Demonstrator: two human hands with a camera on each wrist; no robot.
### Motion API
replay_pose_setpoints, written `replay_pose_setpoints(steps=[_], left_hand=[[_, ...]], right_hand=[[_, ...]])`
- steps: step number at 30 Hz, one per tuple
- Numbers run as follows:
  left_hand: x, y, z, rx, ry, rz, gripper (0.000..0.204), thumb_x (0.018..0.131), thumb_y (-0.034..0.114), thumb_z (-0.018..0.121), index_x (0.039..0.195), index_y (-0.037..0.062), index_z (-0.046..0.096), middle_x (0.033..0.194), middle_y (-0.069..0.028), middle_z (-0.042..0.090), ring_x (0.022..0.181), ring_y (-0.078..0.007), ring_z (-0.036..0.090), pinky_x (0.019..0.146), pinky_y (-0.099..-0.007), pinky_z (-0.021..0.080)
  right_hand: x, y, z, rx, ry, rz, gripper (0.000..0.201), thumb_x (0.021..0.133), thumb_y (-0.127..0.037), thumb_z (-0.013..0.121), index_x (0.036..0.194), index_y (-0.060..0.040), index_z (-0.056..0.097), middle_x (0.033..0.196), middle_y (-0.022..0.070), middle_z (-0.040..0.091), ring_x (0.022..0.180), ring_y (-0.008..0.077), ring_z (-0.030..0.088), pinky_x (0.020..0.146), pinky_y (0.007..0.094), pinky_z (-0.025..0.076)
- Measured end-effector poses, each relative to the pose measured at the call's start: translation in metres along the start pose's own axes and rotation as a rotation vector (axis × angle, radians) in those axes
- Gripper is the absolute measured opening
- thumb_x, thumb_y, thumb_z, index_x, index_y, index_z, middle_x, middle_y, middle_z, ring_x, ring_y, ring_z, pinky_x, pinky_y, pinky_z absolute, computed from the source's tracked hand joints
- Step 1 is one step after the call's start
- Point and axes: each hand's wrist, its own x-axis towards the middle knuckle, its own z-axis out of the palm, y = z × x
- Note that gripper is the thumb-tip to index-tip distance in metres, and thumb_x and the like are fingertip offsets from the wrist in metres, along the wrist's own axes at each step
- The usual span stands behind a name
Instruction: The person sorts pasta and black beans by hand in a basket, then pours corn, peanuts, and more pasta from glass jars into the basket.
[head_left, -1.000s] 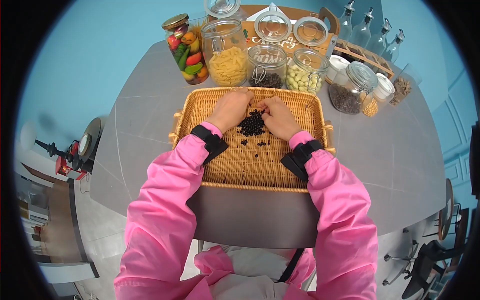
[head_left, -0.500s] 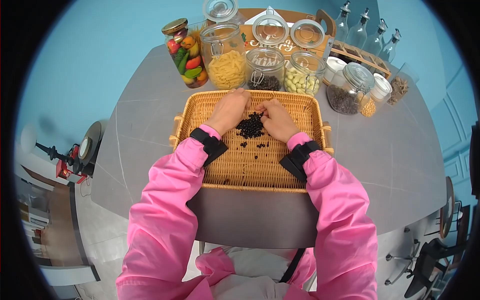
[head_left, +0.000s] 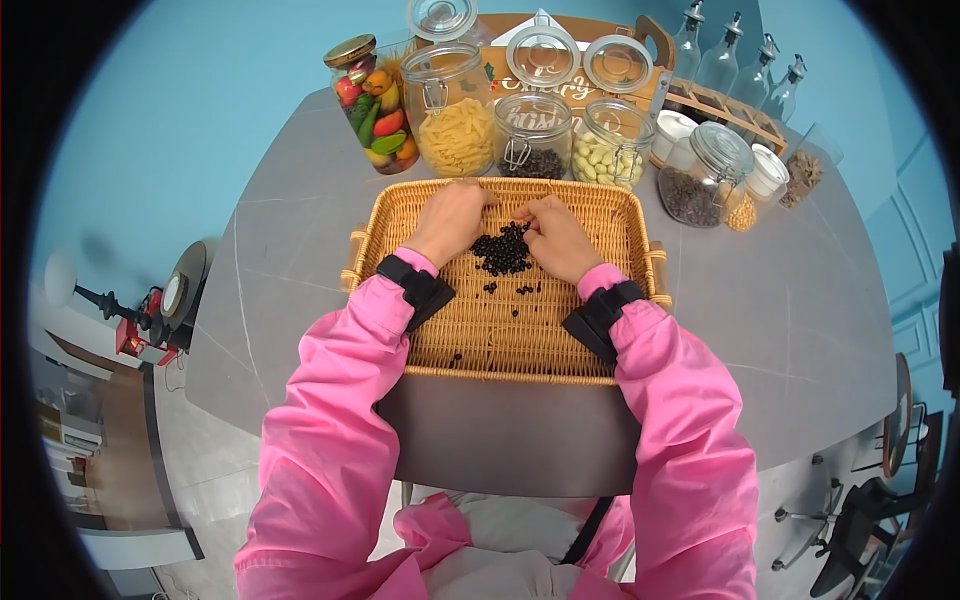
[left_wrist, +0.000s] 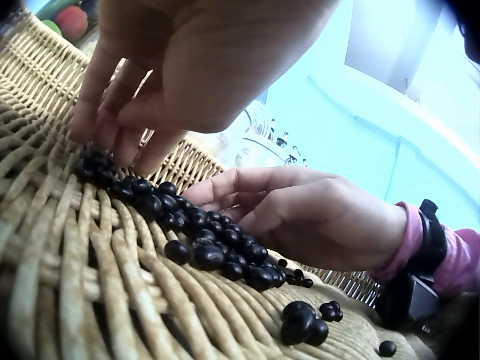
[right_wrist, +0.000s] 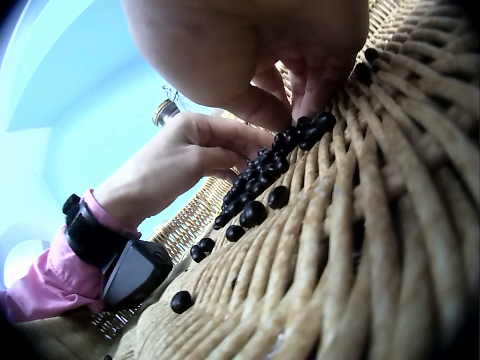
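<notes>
Black beans [head_left: 503, 250] lie in a loose pile in a wicker tray [head_left: 480, 372], with a few scattered in front. At the pile's left far side is the left hand [head_left: 450, 222]; in the left wrist view, this hand [left_wrist: 202, 67] points its fingers down, with the fingertips at the beans [left_wrist: 210, 251]. The right hand [head_left: 558, 240] is on the other side, thumb and fingers bent loosely towards the pile. In the right wrist view, the right hand's fingertips [right_wrist: 319, 90] touch down beside the beans [right_wrist: 262, 176]. No bean shows held in either hand.
Behind the tray stand jars of vegetables [head_left: 378, 120], pasta [head_left: 455, 135], dark beans [head_left: 535, 160] and pale green beans [head_left: 605, 160]. More jars [head_left: 695, 190] and a rack of glass bottles [head_left: 718, 60] are at the right. The tray has side handles [head_left: 657, 272].
The left hand has shifted slightly left and towards the person, and beans now spread a little further left beside it. The right hand has barely moved.
</notes>
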Motion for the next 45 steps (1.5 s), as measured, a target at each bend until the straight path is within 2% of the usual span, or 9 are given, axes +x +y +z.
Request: replay_pose_setpoints(steps=[9, 12, 18, 20, 24, 27, 33, 35, 45], left_hand=[[-0.002, 0.005, -0.005, 0.077, -0.048, 0.027, 0.037, 0.067, -0.005, 0.056, 0.101, 0.0058, 0.068, 0.091, -0.0145, 0.059, 0.088, -0.0337, 0.059, 0.075, -0.0423, 0.047], [-0.001, 0.007, -0.004, 0.110, -0.062, 0.010, 0.037, 0.068, -0.003, 0.057, 0.101, 0.0071, 0.068, 0.092, -0.0128, 0.059, 0.087, -0.0330, 0.059, 0.073, -0.0425, 0.048], [0.000, 0.008, 0.002, 0.252, -0.085, 0.054, 0.030, 0.069, -0.001, 0.057, 0.096, 0.0068, 0.068, 0.091, -0.0108, 0.059, 0.085, -0.0325, 0.060, 0.071, -0.0422, 0.048], [0.000, 0.008, 0.003, 0.201, -0.055, 0.052, 0.028, 0.070, -0.001, 0.056, 0.095, 0.0061, 0.068, 0.090, -0.0114, 0.059, 0.084, -0.0331, 0.060, 0.071, -0.0424, 0.048], [0.002, 0.002, 0.008, 0.009, 0.053, 0.051, 0.022, 0.072, -0.001, 0.055, 0.090, 0.0027, 0.067, 0.085, -0.0143, 0.060, 0.081, -0.0351, 0.059, 0.072, -0.0431, 0.047], [0.004, 0.002, 0.011, -0.034, 0.065, 0.021, 0.017, 0.074, -0.001, 0.053, 0.085, -0.0002, 0.066, 0.083, -0.0167, 0.060, 0.081, -0.0361, 0.059, 0.072, -0.0438, 0.047], [0.008, 0.003, 0.014, 0.050, 0.057, 0.048, 0.013, 0.075, 0.003, 0.054, 0.079, -0.0016, 0.064, 0.084, -0.0197, 0.060, 0.078, -0.0375, 0.059, 0.069, -0.0453, 0.047], [0.009, 0.007, 0.012, 0.057, 0.048, 0.026, 0.012, 0.074, 0.004, 0.054, 0.078, -0.0016, 0.064, 0.082, -0.0201, 0.060, 0.077, -0.0380, 0.059, 0.068, -0.0457, 0.047], [0.028, 0.024, 0.005, 0.246, 0.042, 0.072, 0.008, 0.070, 0.007, 0.060, 0.072, -0.0010, 0.062, 0.076, -0.0196, 0.062, 0.076, -0.0364, 0.063, 0.065, -0.0427, 0.051]], right_hand=[[-0.001, -0.001, 0.001, -0.009, -0.003, -0.010, 0.024, 0.078, -0.007, 0.055, 0.101, -0.0023, 0.060, 0.101, 0.0164, 0.051, 0.099, 0.0329, 0.051, 0.089, 0.0379, 0.042], [-0.001, -0.001, 0.002, -0.063, 0.019, -0.056, 0.027, 0.078, -0.003, 0.054, 0.105, -0.0003, 0.058, 0.097, 0.0129, 0.051, 0.086, 0.0238, 0.054, 0.081, 0.0325, 0.045], [0.000, 0.000, 0.002, -0.066, 0.025, -0.058, 0.027, 0.078, -0.003, 0.054, 0.105, -0.0005, 0.058, 0.097, 0.0129, 0.051, 0.088, 0.0241, 0.054, 0.082, 0.0327, 0.045], [-0.001, -0.001, 0.002, -0.027, 0.009, -0.015, 0.024, 0.078, -0.008, 0.057, 0.101, -0.0023, 0.059, 0.102, 0.0165, 0.051, 0.101, 0.0327, 0.052, 0.088, 0.0386, 0.042], [-0.002, -0.002, 0.001, -0.027, 0.004, -0.003, 0.024, 0.078, -0.008, 0.057, 0.102, -0.0022, 0.059, 0.103, 0.0165, 0.051, 0.101, 0.0329, 0.052, 0.089, 0.0386, 0.042], [-0.001, -0.001, 0.002, -0.075, 0.014, -0.040, 0.028, 0.078, -0.002, 0.054, 0.106, -0.0010, 0.058, 0.098, 0.0131, 0.050, 0.090, 0.0242, 0.054, 0.084, 0.0328, 0.044], [-0.001, -0.002, 0.002, -0.068, 0.013, -0.041, 0.027, 0.078, -0.002, 0.054, 0.105, -0.0001, 0.058, 0.098, 0.0131, 0.051, 0.090, 0.0243, 0.054, 0.084, 0.0329, 0.044], [-0.001, -0.001, 0.003, -0.027, 0.018, -0.017, 0.023, 0.078, -0.007, 0.057, 0.100, -0.0032, 0.059, 0.102, 0.0155, 0.052, 0.102, 0.0318, 0.051, 0.090, 0.0381, 0.042], [-0.001, -0.001, 0.004, -0.011, 0.018, 0.001, 0.023, 0.077, -0.007, 0.057, 0.099, -0.0033, 0.059, 0.102, 0.0160, 0.052, 0.102, 0.0327, 0.051, 0.090, 0.0388, 0.042]])
